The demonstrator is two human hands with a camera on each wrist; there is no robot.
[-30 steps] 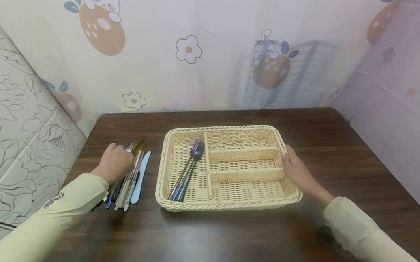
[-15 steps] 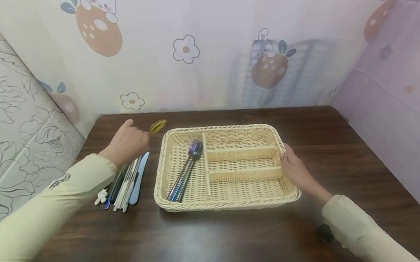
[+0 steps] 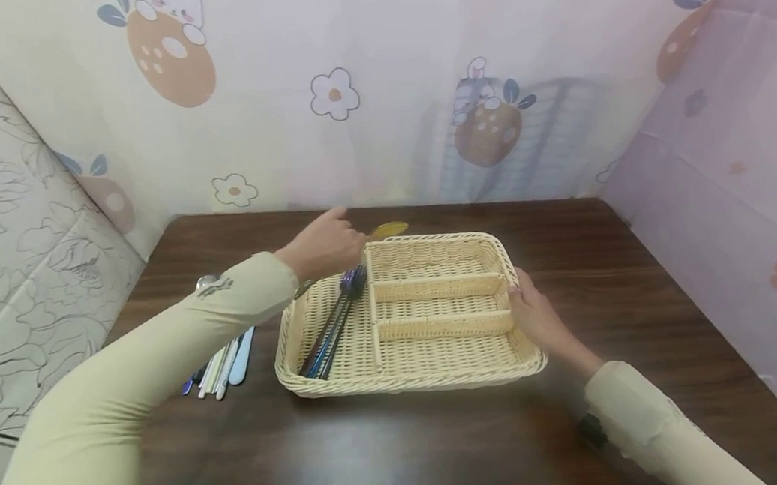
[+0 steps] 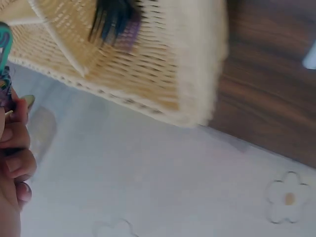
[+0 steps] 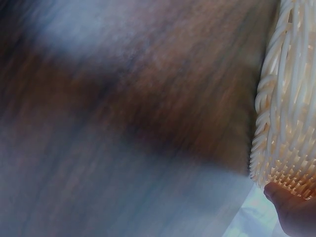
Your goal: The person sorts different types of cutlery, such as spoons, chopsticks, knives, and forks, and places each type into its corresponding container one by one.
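Observation:
My left hand [image 3: 326,245] grips a spoon by its handle above the back left part of a cream wicker basket [image 3: 412,382]. The spoon's yellowish bowl [image 3: 388,230] points right, past the hand, over the basket's back rim. In the left wrist view, curled fingers [image 4: 19,163] hold it beside a patterned teal piece [image 4: 5,44]. On the other side, my right hand [image 3: 541,313] holds the basket's right rim, its thumb [image 5: 277,193] against the weave. Dark, purplish forks [image 3: 336,325] lie in the long left compartment. The three right compartments hold nothing visible.
Left of the basket on the dark wooden table [image 3: 376,454] lies a cutlery pile, partly hidden by my left sleeve. It includes a light blue knife [image 3: 242,358], thin pale sticks [image 3: 216,371] and a silvery spoon bowl [image 3: 206,281]. Patterned curtains [image 3: 272,130] hang behind the table.
From the cutlery pile, my left hand has lifted the spoon and carried it right, over the basket. My right hand stays on the rim. The head view has shifted slightly.

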